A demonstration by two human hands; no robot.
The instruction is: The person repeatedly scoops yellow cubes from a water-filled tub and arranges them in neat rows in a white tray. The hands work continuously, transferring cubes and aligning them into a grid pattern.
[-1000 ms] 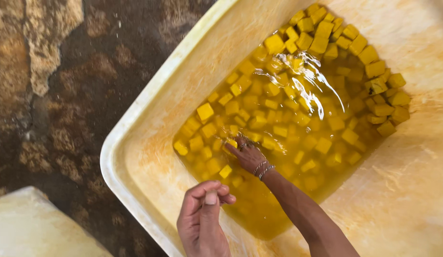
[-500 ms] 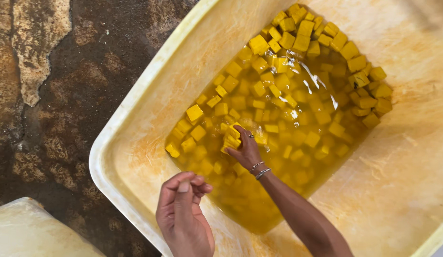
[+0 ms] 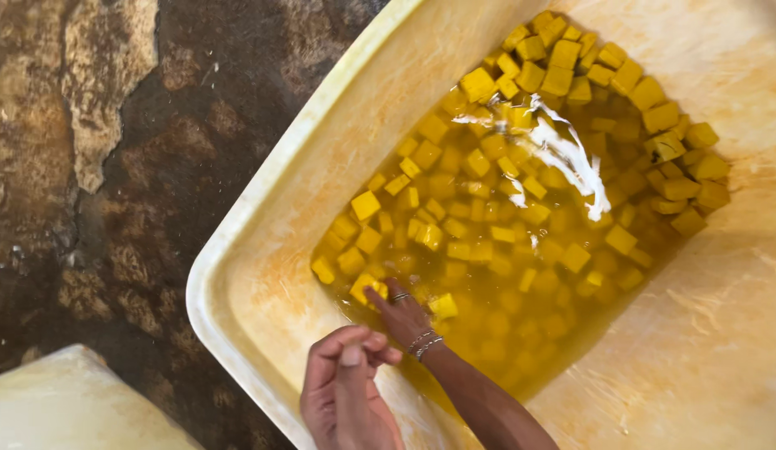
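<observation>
Rough, blotchy brown stone floor (image 3: pixel 113 233) on the left, and a big pale yellow plastic tub (image 3: pixel 267 200) sitting on it that fills most of the view. There's the corner of some pale, whitish thing (image 3: pixel 63 408) at the bottom left too, can't tell what it is.

The tub has a pool of cloudy orange-yellow liquid (image 3: pixel 496 342) in its low end, and that's packed with yellow cubes (image 3: pixel 475 83). Some poke above the surface at the far side, while plenty sit half sunk or fully under nearer the person.

The right hand (image 3: pixel 405 318) is down in the liquid at the near edge of the pool, back facing up and fingers stretched out loose, not clamped on anything. Its fingertips are touching one cube (image 3: pixel 365 287), and another cube (image 3: pixel 443 307) floats just beside the knuckles. There are thin bracelets (image 3: pixel 425 343) on that wrist.

The left hand (image 3: pixel 342 398) hangs above the tub's dry slope, close to the right forearm, with fingers curled in against the thumb. Whether there's something inside that curl I can't tell.

My read is that this is the reaching-in part, feeling around among the cubes with nothing picked up so far. Getting one out looks like it calls for a soft pinch from the sides, since they look wet and slippery.
</observation>
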